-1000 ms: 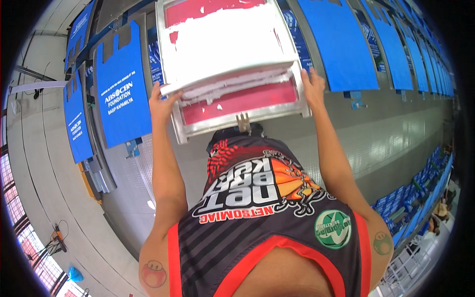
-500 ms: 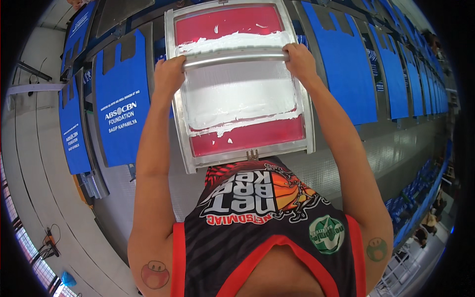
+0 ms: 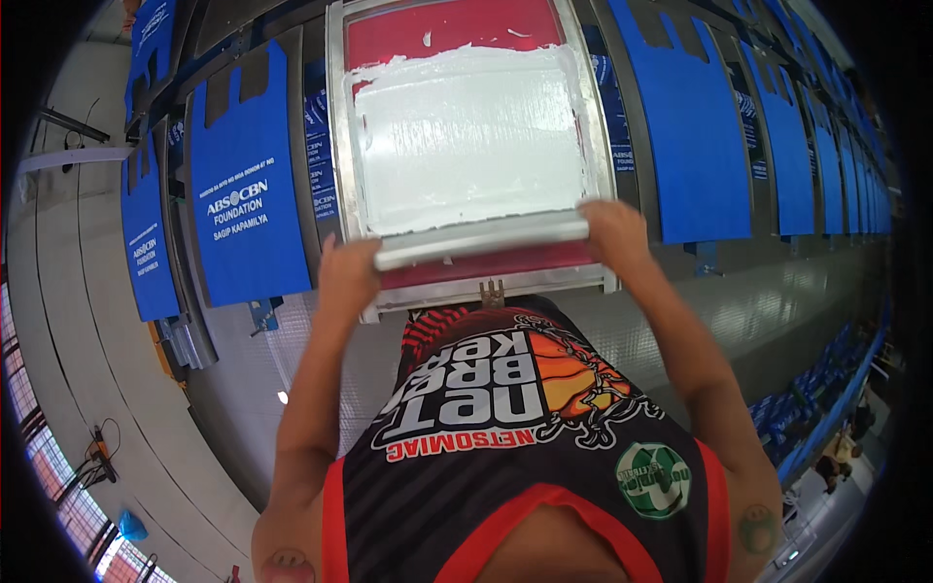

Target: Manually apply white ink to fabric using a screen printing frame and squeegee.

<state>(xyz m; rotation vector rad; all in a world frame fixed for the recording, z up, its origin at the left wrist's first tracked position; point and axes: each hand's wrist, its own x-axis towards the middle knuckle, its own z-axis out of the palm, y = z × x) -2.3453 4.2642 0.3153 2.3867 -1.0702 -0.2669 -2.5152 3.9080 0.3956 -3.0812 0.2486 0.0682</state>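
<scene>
A long squeegee (image 3: 481,240) with a pale metal holder lies across the near part of a screen printing frame (image 3: 340,126). My left hand (image 3: 350,274) is wrapped round its left end, and my right hand (image 3: 615,236) grips the right end. Both hands are slightly blurred. White ink (image 3: 466,146) covers the middle of the mesh beyond the blade. Red mesh (image 3: 457,27) shows at the far end, and a narrow red strip shows between the squeegee and the near rail. A small metal clip (image 3: 493,292) sits on that near rail, close to my shirt.
Blue bags (image 3: 248,185) with white print lie flat on dark boards to the left. More blue bags (image 3: 685,136) run in a row to the right. A grey floor (image 3: 680,321) lies below them. Cables (image 3: 102,452) hang at the far left.
Both hands have drawn the squeegee toward my body, from the far part of the screen to its near end. The white ink behind it now looks smoother and more even.
</scene>
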